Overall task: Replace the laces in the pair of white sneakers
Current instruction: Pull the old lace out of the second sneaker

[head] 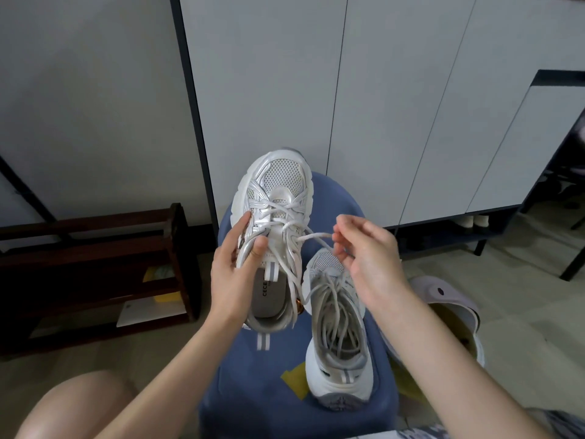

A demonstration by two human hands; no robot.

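My left hand (235, 274) grips one white sneaker (275, 198) by its left side, thumb on the tongue, holding it above a blue stool with the toe pointing away. My right hand (364, 258) pinches a white lace (313, 237) that runs taut from the held shoe's upper eyelets to my fingertips. Lower rows of that shoe are laced crosswise. The second white sneaker (338, 340) stands on the stool to the right, toe away from me, with loose laces piled over its opening.
The blue stool (253, 388) stands in front of me. A dark wooden shoe rack (95, 264) is on the left, a pale cabinet (364, 106) behind, and a light slipper (449, 299) on the floor at right. My knee (76, 407) shows at lower left.
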